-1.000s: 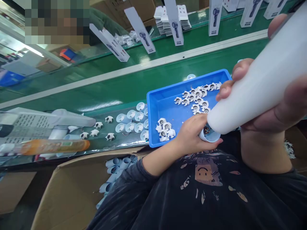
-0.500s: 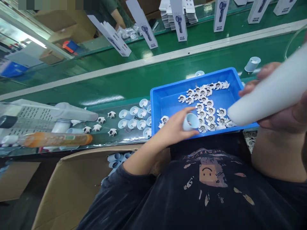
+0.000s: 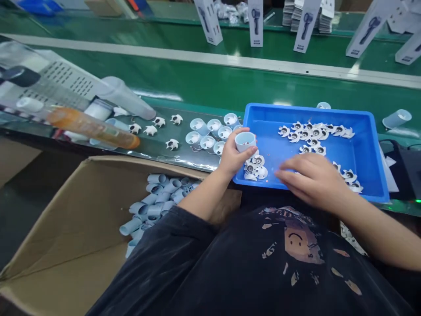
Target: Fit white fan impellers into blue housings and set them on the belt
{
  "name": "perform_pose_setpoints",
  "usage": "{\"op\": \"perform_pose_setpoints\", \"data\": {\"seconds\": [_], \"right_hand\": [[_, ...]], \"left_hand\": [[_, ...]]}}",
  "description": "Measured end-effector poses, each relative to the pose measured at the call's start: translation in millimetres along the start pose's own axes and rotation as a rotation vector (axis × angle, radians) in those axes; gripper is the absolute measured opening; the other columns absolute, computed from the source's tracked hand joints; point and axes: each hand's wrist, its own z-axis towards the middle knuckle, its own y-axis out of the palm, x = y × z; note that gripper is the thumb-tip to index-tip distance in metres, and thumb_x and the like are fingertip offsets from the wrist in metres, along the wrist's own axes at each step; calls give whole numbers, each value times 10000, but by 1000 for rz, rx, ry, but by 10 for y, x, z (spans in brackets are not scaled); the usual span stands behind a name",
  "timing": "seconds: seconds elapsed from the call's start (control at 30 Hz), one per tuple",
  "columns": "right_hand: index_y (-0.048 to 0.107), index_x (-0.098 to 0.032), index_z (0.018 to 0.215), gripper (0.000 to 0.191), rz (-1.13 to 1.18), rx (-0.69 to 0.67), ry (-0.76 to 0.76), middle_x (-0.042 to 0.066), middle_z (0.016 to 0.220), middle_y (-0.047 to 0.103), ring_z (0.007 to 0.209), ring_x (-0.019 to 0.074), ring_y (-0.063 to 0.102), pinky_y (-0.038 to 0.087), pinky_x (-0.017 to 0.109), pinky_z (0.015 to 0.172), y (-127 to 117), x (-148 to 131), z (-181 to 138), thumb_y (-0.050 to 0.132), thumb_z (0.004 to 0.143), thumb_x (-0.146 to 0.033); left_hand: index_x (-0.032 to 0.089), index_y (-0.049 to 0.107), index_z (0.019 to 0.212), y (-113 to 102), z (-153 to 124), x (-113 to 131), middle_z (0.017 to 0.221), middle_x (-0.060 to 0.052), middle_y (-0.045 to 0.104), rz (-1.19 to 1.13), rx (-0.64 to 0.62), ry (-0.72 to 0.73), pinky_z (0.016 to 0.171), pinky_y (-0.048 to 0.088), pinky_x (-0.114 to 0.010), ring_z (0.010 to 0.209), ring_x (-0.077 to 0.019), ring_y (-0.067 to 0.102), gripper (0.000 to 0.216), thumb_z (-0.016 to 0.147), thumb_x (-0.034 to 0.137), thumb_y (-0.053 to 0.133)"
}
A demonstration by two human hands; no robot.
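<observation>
My left hand (image 3: pixel 234 154) is closed around a light blue plastic cup-shaped housing (image 3: pixel 245 141), its opening tilted up toward me and small parts dimly visible inside. It is at the left end of a blue tray (image 3: pixel 329 110). White fan impellers (image 3: pixel 316 133) with dark round centres lie in the tray in several groups. Just under the held housing sits a small cluster of impellers (image 3: pixel 258 160). Over the tray's front middle, my right hand (image 3: pixel 304 175) is blurred, fingers stretched leftward and apart; I see nothing held in it. It hides part of the impellers.
Several blue housings with white impellers inside (image 3: pixel 208 142) stand left of the tray; loose impellers (image 3: pixel 171 144) lie beyond. An orange bottle (image 3: pixel 95 127) lies at left. A cardboard box (image 3: pixel 62 232) below holds more housings (image 3: pixel 154 210). Printed boxes (image 3: pixel 255 24) line the far side.
The long white object that my right hand held close to the camera is out of sight; that hand is now low over the tray. My left hand still holds the housing. The view has shifted.
</observation>
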Motion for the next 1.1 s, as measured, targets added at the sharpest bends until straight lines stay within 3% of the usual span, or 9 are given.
{"op": "perform_pose_setpoints", "data": {"seconds": [0.13, 0.23, 0.33, 0.5, 0.63, 0.77, 0.87, 1.0, 1.1], "right_hand": [[691, -190, 1030, 213, -181, -398, -104, 81, 1068, 637, 936, 214, 592, 432, 331, 795, 387, 46, 628, 508, 933, -137], [688, -165, 1033, 227, -254, -527, -110, 106, 1025, 634, 930, 224, 605, 417, 318, 771, 507, 89, 810, 492, 926, -122], [677, -151, 1036, 224, -261, -564, -44, 130, 1044, 622, 962, 246, 609, 420, 338, 800, 485, 153, 749, 485, 922, -135], [659, -71, 927, 189, -78, -407, 299, 201, 978, 617, 905, 304, 620, 430, 432, 838, 328, 402, 428, 509, 811, -70], [585, -111, 1052, 285, 388, -151, 500, 147, 969, 619, 854, 234, 616, 487, 382, 794, 194, 453, 120, 504, 837, -280], [467, -158, 1098, 475, 979, 57, 540, 82, 940, 594, 716, 145, 601, 525, 306, 697, 150, 249, -112, 425, 815, -537], [472, -180, 981, 493, 1286, 148, 543, 29, 814, 560, 632, 111, 555, 504, 264, 635, 164, 104, -192, 570, 732, -594], [502, -192, 927, 525, 1496, 206, 514, -17, 733, 523, 608, 87, 515, 477, 224, 608, 186, 40, -217, 765, 661, -560], [543, -184, 897, 444, 1448, 252, 443, -8, 760, 540, 641, 92, 522, 473, 229, 625, 169, 28, -222, 787, 685, -487]], "left_hand": [[169, 488, 1199, 13, -11, 17, 1101, -112, 628, 96, 13, 61, 861, 528, -388, 958, -243, 648, 686, 688, 545, 749], [168, 470, 1226, 36, -22, 40, 1220, -127, 590, 197, 35, 97, 931, 497, -397, 1034, -252, 621, 649, 705, 448, 737], [175, 456, 1203, 49, -16, 43, 1215, -118, 585, 264, 57, 105, 935, 492, -389, 1055, -255, 612, 658, 671, 397, 772], [165, 517, 1100, 19, 5, 69, 1147, -119, 612, 299, 6, 127, 946, 489, -412, 1062, -271, 610, 581, 656, 429, 783], [171, 548, 1162, 18, -61, 228, 1205, -128, 637, 333, -196, 211, 1001, 467, -432, 1135, -286, 602, 498, 724, 358, 692], [173, 525, 1207, 116, -197, 440, 1204, -112, 649, 443, -395, 273, 965, 500, -404, 1094, -271, 629, 509, 732, 311, 648], [169, 497, 1246, 215, -275, 558, 1261, -123, 622, 551, -488, 326, 976, 495, -404, 1132, -276, 612, 555, 767, 376, 686], [171, 494, 1254, 286, -329, 652, 1244, -123, 639, 687, -529, 416, 955, 495, -407, 1125, -276, 616, 531, 829, 429, 680], [166, 496, 1246, 312, -347, 706, 1212, -122, 656, 755, -504, 487, 931, 493, -399, 1099, -272, 627, 499, 854, 427, 662]]}}
